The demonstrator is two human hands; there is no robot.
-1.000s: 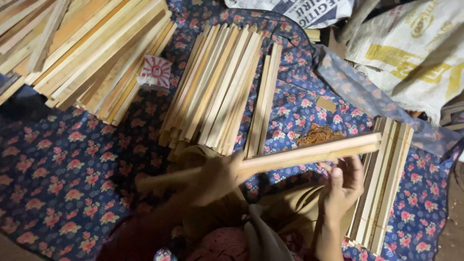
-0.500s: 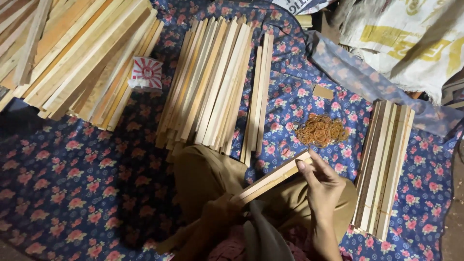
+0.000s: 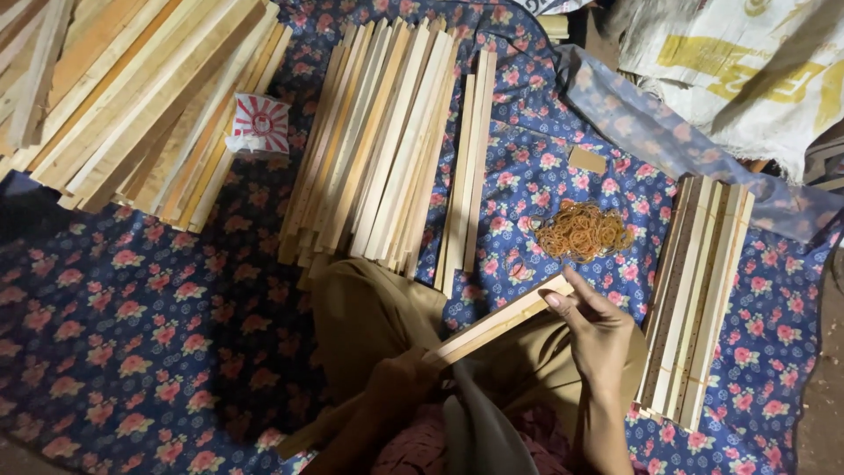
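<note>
A small bundle of pale wooden slats (image 3: 497, 321) is clamped by left hand (image 3: 400, 383) and right hand (image 3: 598, 330), just below the rubber-band heap (image 3: 580, 230). Binding appears pending; a band must be fetched.

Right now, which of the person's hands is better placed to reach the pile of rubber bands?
Probably the right hand: it holds the near end of the wooden slats just below the rubber bands. The left hand grips lower down, farther away.

Three slat piles (image 3: 387, 141); one rubber-band heap (image 3: 580, 231); one packet (image 3: 259, 125).
</note>
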